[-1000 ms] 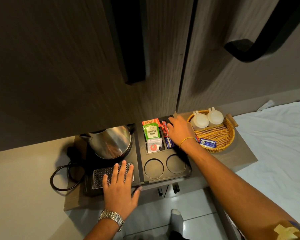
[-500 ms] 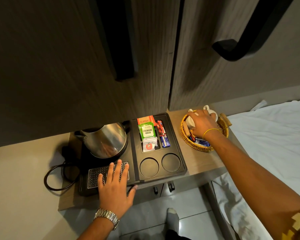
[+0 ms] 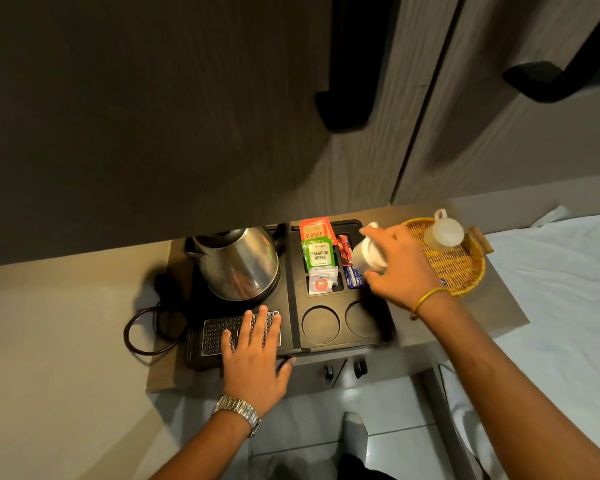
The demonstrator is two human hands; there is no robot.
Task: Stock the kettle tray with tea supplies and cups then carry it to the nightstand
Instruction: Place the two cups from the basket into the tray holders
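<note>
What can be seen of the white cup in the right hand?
The white cup looks like glossy ceramic, plain and unmarked. The right hand grips its side, fingers wrapped over much of it, so it is tilted, not upright. A small loop handle shows at its far end. It is held in the air above the black tray, over the sachet slots, with both round cup recesses below unfilled.

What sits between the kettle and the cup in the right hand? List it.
Head view: the tray's sachet compartments, holding the Classic sachet, green tea sachet, a white sachet and the red and blue stick packets.
</note>
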